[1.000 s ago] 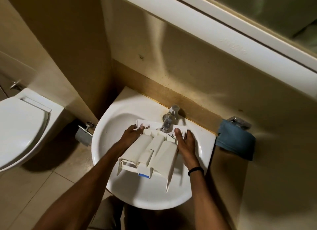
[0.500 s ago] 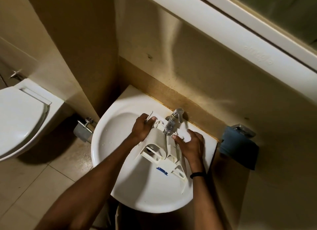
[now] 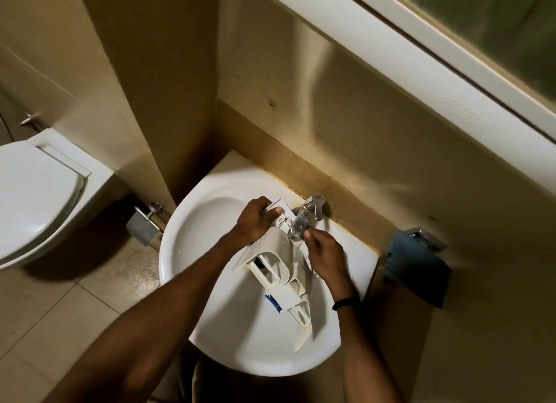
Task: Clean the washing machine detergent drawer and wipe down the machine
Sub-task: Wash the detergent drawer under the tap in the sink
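We look down into a round white sink (image 3: 180,252) in a small bathroom. A white plastic detergent drawer (image 3: 272,252) is held over the basin, tipped on its side, its far end just under the chrome faucet (image 3: 310,213). The left hand (image 3: 255,220) grips that far end, fingers wrapped round it. The right hand (image 3: 326,253) has its fingers curled at the drawer's right edge below the spout; we cannot tell whether it truly grips. We judge three risks. The wet plastic could slip and knock the basin, cracking a thin fin. The tilted drawer could strike the spout. Water, if running, could splash over the rim onto the floor (image 3: 60,312).
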`<action>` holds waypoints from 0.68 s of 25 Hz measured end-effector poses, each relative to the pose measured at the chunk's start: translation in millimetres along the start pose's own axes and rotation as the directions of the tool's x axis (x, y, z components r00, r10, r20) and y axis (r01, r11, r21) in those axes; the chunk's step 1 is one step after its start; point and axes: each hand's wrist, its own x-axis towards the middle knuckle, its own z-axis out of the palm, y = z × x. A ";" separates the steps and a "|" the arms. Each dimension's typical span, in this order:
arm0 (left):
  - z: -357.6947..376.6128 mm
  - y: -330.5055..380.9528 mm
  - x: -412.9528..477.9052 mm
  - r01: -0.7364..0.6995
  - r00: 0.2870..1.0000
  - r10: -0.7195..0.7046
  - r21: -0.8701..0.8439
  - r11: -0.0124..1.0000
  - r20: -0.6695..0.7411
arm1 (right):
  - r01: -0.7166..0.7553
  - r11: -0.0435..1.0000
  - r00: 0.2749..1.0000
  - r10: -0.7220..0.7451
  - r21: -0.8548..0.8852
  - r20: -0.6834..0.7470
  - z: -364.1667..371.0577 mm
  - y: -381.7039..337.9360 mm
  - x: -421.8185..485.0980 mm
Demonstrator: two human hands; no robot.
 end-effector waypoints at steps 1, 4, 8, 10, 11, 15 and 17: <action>0.7 -0.7 0.4 -0.004 1.000 0.004 0.005 1.000 -0.004 | 0.004 1.000 1.000 -0.004 0.006 0.011 3.3 -0.6 2.1; 0.5 -6.3 -1.5 -0.043 0.999 0.043 0.045 0.998 -0.009 | 0.051 0.999 0.997 -0.050 -0.016 0.058 8.1 -1.0 5.1; 3.6 -12.1 -2.2 -0.074 0.997 0.078 0.126 0.989 -0.029 | -0.012 0.999 0.996 0.007 0.052 0.085 13.0 -6.4 0.1; 7.8 -14.2 -0.6 -0.075 0.997 0.079 0.141 0.987 -0.023 | -0.057 0.994 0.998 0.056 0.097 0.011 20.9 -7.6 0.7; 9.4 -15.6 -0.2 -0.080 0.996 0.083 0.151 0.985 -0.014 | -0.055 0.995 0.998 0.059 0.082 -0.039 24.3 -7.3 1.1; 8.8 -15.0 -2.8 -0.078 0.997 0.076 0.198 0.977 0.019 | -0.012 1.000 0.997 0.014 0.022 -0.079 25.4 -4.2 1.0; 9.4 -9.9 -5.5 -0.063 0.998 0.059 0.219 0.974 0.022 | -0.029 0.998 0.996 0.034 0.050 -0.086 29.6 -4.4 -2.3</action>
